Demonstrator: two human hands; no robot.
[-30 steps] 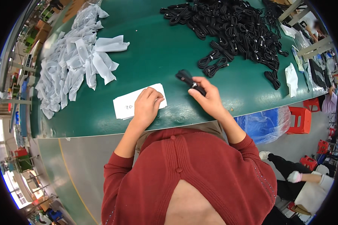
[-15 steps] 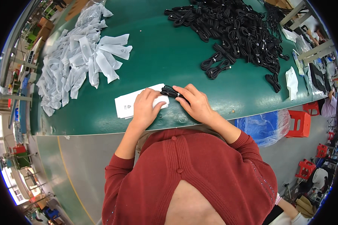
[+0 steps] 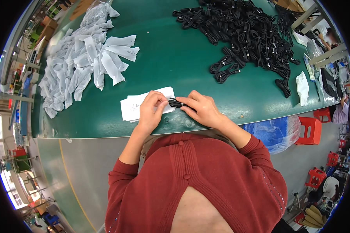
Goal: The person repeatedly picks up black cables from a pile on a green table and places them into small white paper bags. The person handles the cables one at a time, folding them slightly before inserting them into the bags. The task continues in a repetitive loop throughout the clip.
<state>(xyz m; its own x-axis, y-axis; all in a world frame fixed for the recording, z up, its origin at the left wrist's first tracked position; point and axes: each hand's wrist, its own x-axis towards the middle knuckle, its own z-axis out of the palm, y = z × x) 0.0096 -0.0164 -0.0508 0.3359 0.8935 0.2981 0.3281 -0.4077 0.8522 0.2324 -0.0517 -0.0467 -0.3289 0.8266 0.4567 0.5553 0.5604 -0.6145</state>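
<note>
A bundled black cable [image 3: 176, 103] is gripped at its right part by the thumb and fingers of my right hand [image 3: 203, 110]. Its left end meets the right edge of a flat white bag [image 3: 167, 92], on top of a small stack near the table's front edge. My left hand [image 3: 151, 112] rests over the stack, thumb and fingers pinched at that edge, right by the cable's end. Whether the cable's tip is inside the bag is hidden by my fingers.
On the green table [image 3: 155, 50], filled whitish bags [image 3: 112, 68] are heaped at the left. A large pile of bundled black cables [image 3: 252, 35] lies at the far right, near a crumpled white wrapper [image 3: 302, 88]. A red stool [image 3: 310, 130] and blue plastic-covered container [image 3: 270, 132] stand below the right edge.
My left fingers have curled into a pinch at the bag's edge, where the thumb stood apart before. Less of the cable shows between my hands. The whole view has shifted slightly.
</note>
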